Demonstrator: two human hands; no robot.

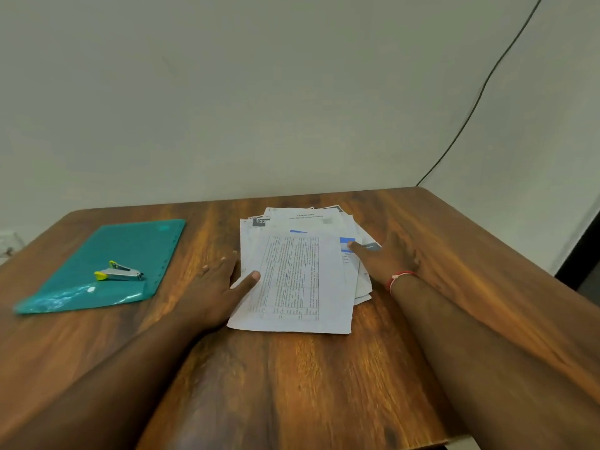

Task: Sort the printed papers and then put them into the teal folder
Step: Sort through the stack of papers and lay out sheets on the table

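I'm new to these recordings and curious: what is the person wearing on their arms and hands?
Very little. Both forearms are bare, with no sleeves in view, and the left hand and right hand wear no gloves. The one item is a thin red thread bracelet around the right wrist. No watch or ring shows.
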